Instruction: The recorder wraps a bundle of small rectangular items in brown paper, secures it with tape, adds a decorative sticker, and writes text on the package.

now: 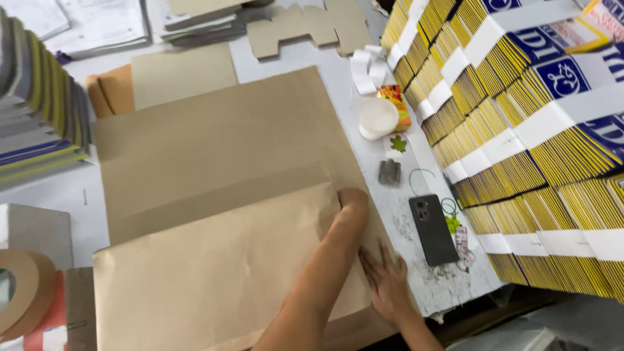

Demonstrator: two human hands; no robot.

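— On the white table (71,195), near the middle of the head view, what lies under the hands?

— Brown wrapping paper (214,175), a big sheet. It is folded over a flat package (214,273) at the near side, so the package is fully covered.

— How is the left hand?

— The left hand (351,201) reaches across from the near side. It is curled into a loose fist and presses on the right edge of the folded paper. It grips nothing that I can see.

— And the right hand?

— The right hand (387,279) lies flat, fingers spread wide, on the paper at the near right corner of the package, just beside the left forearm.

— What is to the right of the paper?

— A dark phone (432,229) lies face down near the right hand, apart from it. Farther away are a small grey block (389,172), a white round lid (377,117) with an orange packet (398,103) under it, and loose white paper bands (368,67).

— And at the edges?

— At the far right stand stacks of yellow booklets (520,117), tied with white bands. At the left there is a grey and yellow stack (39,110), and at the near left a tape roll (16,286). At the far side lies a cut cardboard piece (309,27).
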